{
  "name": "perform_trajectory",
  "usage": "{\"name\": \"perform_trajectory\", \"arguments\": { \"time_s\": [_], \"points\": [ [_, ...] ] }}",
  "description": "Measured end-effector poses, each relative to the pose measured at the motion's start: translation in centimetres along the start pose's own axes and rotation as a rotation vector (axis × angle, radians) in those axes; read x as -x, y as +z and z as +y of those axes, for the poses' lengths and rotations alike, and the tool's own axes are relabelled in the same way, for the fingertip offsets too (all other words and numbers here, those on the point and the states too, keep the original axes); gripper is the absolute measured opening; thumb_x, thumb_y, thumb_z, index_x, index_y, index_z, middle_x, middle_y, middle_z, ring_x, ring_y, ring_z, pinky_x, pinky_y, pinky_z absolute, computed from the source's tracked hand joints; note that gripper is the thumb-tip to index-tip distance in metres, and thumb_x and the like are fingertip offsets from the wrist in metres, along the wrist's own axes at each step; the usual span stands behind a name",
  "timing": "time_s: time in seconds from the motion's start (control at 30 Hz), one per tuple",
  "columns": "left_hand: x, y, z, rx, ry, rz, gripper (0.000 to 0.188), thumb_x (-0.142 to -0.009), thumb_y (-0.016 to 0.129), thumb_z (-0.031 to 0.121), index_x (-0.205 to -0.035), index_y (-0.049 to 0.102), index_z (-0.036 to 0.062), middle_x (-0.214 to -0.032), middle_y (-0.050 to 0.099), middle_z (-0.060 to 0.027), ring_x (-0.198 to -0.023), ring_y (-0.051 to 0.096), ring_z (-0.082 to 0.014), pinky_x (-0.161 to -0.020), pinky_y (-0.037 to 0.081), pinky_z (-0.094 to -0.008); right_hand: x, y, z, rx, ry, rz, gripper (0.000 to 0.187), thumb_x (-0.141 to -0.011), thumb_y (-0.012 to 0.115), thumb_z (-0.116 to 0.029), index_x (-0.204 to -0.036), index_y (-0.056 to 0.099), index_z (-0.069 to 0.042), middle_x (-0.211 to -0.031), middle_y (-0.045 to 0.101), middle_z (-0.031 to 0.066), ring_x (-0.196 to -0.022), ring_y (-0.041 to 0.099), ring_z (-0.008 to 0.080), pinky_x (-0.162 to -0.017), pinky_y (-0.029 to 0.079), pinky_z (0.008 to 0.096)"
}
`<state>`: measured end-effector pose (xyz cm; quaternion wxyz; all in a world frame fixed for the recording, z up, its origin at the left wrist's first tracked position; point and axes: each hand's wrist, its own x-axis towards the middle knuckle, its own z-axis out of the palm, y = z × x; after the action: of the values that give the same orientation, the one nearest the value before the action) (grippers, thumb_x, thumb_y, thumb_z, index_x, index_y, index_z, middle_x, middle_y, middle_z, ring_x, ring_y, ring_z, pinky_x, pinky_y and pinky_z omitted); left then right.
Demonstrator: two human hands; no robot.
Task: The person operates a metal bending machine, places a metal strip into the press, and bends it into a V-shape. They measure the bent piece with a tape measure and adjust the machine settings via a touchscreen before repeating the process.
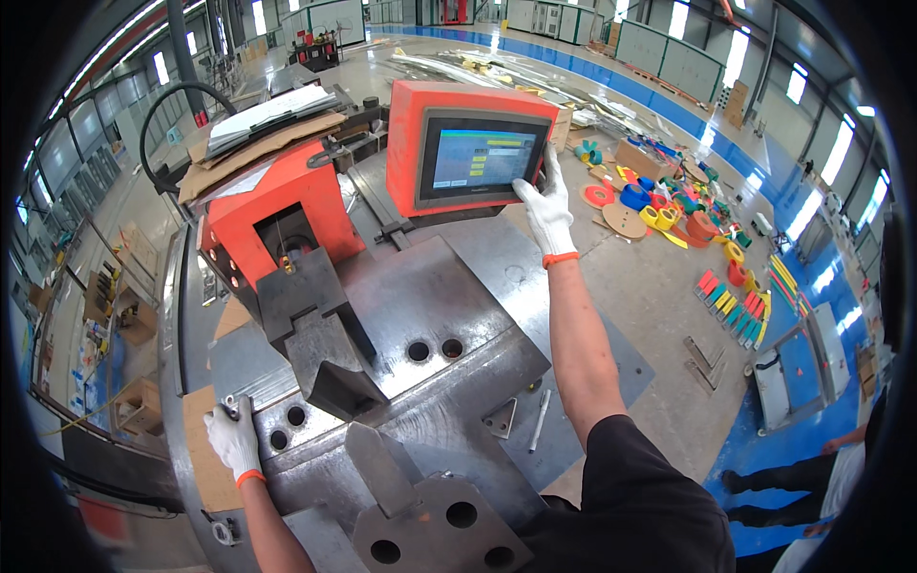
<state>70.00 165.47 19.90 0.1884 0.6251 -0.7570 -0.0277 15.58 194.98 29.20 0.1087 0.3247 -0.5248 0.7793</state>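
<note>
My right hand (549,215), in a white glove with an orange cuff, grips the right edge of a red-framed touchscreen control panel (406,143). Its thumb lies at the lit screen's lower right corner while the other fingers reach up along the side. At the left edge of a steel machine bed (420,286), my gloved left hand (234,441) has its fingers curled beside some flat metal bars (260,384). What those fingers hold is too small to make out. Between my hands stand a dark steel V-shaped block (334,368) and a red machine housing (315,205).
A white pen (541,420) and a triangular metal plate (500,418) lie near my right elbow. Papers (272,116) top the red housing. Coloured tape rolls (702,226) cover the floor at right, near a wheeled cart (800,372). Another person (788,487) stands at the lower right.
</note>
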Motion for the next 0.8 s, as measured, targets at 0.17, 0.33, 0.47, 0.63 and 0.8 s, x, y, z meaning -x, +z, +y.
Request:
{"name": "perform_trajectory", "arguments": {
  "time_s": [0.17,0.33,0.47,0.63,0.8],
  "points": [
    [-0.4,0.2,-0.6,0.017,-0.010,-0.008,0.057,-0.089,0.075,0.052,-0.100,0.068,-0.0032,-0.111,0.064,-0.0255,-0.103,0.066,-0.0449,-0.089,0.052,-0.0552,-0.6,0.0,1.0,0.110,-0.038,0.030,0.091,-0.084,0.074,0.002,-0.163,0.030,0.001,-0.157,0.049,0.0169,-0.137,0.055,0.0244,-0.114,0.045,0.0350],
    [-0.3,-0.6,-0.9,0.008,0.036,0.007,0.056,-0.086,0.076,0.055,-0.093,0.070,0.0000,-0.106,0.066,-0.0237,-0.099,0.067,-0.0403,-0.089,0.054,-0.0507,2.1,5.2,-7.3,0.526,-0.262,0.227,0.060,-0.087,0.074,-0.002,-0.144,0.057,0.004,-0.141,0.063,0.0205,-0.127,0.063,0.0274,-0.111,0.049,0.0379],
    [-0.5,-0.7,-1.3,-0.006,-0.006,-0.087,0.068,-0.084,0.075,0.064,-0.110,0.069,0.0013,-0.114,0.066,-0.0241,-0.102,0.070,-0.0432,-0.087,0.057,-0.0526,7.9,18.8,-15.2,-0.012,-0.035,-0.425,0.059,-0.093,0.074,-0.006,-0.148,0.053,0.002,-0.138,0.065,0.0180,-0.121,0.066,0.0236,-0.104,0.054,0.0364],
    [-0.5,-2.0,-1.7,0.000,-0.015,-0.153,0.071,-0.085,0.075,0.064,-0.123,0.067,0.0040,-0.115,0.065,-0.0231,-0.102,0.071,-0.0399,-0.088,0.057,-0.0504,12.3,31.9,-15.9,0.657,0.072,-0.942,0.112,-0.077,0.071,-0.075,-0.159,0.038,-0.006,-0.140,0.066,0.0185,-0.124,0.066,0.0325,-0.106,0.049,0.0408],
    [-0.9,-2.1,-1.9,0.157,0.115,-0.149,0.085,-0.080,0.081,0.061,-0.143,0.058,0.0093,-0.127,0.061,-0.0244,-0.114,0.066,-0.0428,-0.095,0.055,-0.0505,12.8,34.0,-12.0,0.708,0.335,-1.127,0.074,-0.084,0.066,-0.053,-0.140,0.052,-0.005,-0.125,0.072,0.0128,-0.119,0.068,0.0277,-0.102,0.050,0.0408]
  ]
}}
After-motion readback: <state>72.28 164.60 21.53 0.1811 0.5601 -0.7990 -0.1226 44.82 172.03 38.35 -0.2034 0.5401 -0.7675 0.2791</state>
